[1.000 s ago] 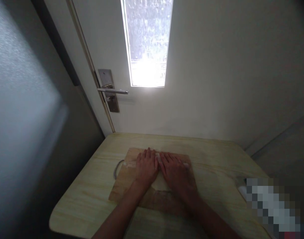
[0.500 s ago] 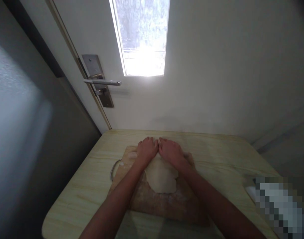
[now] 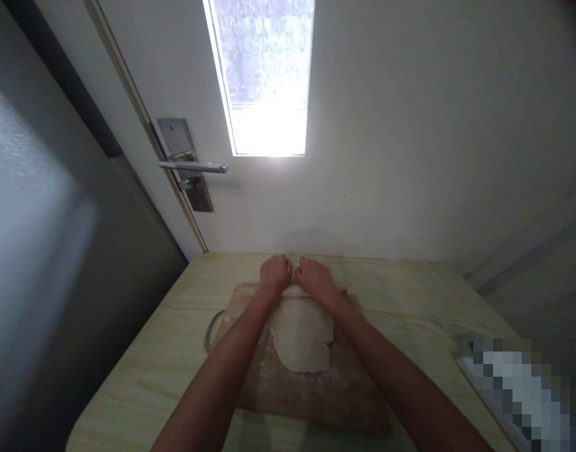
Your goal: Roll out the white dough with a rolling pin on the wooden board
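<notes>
Pale dough (image 3: pixel 303 336) lies flattened on the wooden board (image 3: pixel 316 395); left hand (image 3: pixel 275 275) and right hand (image 3: pixel 315 277), fingers seemingly curled together over the rolling pin (image 3: pixel 292 291), should press evenly.

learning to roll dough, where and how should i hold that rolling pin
From above, palms down near its middle, like the left hand and right hand: the rolling pin is a thin straight rod lying crosswise on the board.

Left hand (image 3: pixel 275 274) and right hand (image 3: pixel 315 277) rest side by side on a rolling pin (image 3: pixel 292 291) — at the dough's (image 3: pixel 303 334) far edge
</notes>
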Motion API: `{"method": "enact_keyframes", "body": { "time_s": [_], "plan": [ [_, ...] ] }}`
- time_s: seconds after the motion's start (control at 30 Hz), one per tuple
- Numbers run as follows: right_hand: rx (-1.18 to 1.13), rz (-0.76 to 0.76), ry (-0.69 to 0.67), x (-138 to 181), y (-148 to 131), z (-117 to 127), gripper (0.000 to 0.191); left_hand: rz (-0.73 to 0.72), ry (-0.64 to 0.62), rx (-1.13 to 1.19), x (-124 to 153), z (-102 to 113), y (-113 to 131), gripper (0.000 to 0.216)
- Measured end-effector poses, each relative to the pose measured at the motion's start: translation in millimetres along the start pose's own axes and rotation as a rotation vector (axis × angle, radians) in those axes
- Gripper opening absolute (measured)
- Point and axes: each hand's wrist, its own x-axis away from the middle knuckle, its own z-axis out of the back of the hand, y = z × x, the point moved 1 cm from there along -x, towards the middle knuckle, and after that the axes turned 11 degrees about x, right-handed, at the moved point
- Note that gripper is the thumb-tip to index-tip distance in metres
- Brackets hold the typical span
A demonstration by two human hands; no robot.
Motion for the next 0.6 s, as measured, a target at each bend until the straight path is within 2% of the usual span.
{"method": "enact_keyframes", "body": {
  "time_s": [0.3, 0.6],
  "plan": [
    [0.009, -0.053, 0.025, 5, -2, 3, 0.029, 0.049, 0.032, 0.002, 5, 3, 0, 0.035],
    [0.016, 0.020, 0.128, 47, -10, 7, 0.035, 0.095, 0.015, 0.027, 48, 10, 2, 0.037]
  ]
}}
